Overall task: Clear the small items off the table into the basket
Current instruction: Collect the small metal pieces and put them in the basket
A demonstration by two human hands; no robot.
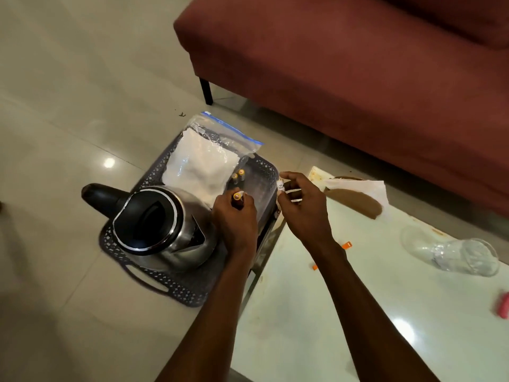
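Over the dark basket [264, 164] on the floor, at 9 o'clock of the table [358, 312], the left hand [237, 219] pinches a battery [238, 196], while the right hand [303, 208] grips a small white item [280, 185].

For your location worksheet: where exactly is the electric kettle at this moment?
In the head view, the electric kettle stands inside the near end of the dark plastic basket on the floor, left of the table, with the zip bag of white powder just behind it.
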